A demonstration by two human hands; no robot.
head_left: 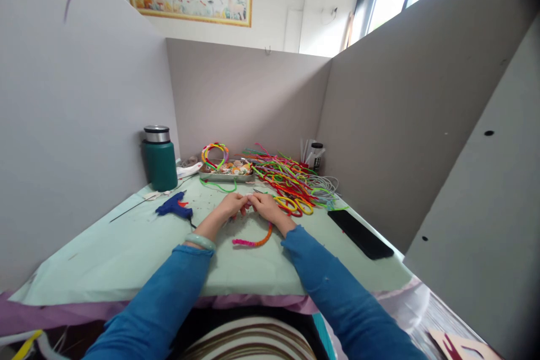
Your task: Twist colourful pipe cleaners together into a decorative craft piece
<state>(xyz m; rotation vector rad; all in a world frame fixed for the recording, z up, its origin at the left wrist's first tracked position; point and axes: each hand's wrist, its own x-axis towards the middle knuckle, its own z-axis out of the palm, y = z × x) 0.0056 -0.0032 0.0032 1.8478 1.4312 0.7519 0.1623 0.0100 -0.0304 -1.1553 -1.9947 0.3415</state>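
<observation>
My left hand (234, 204) and my right hand (265, 206) meet over the middle of the table, fingertips pinched together. Whatever lies between them is too small and hidden to make out. Below the right wrist curves a fuzzy pink and orange pipe cleaner strip (256, 243); its upper end goes out of sight near that wrist. Scissors with yellow handles (304, 206) lie just right of my right hand, partly behind it. To the left of my left hand rests a blue glue gun (174, 206).
A green bottle (161, 163) stands at the left wall. At the back are a metal tray (228, 177) of small pieces, a multicoloured ring (215, 156) and a heap of pipe cleaners (287, 177). A black phone-like slab (360, 234) lies right. Partitions enclose three sides.
</observation>
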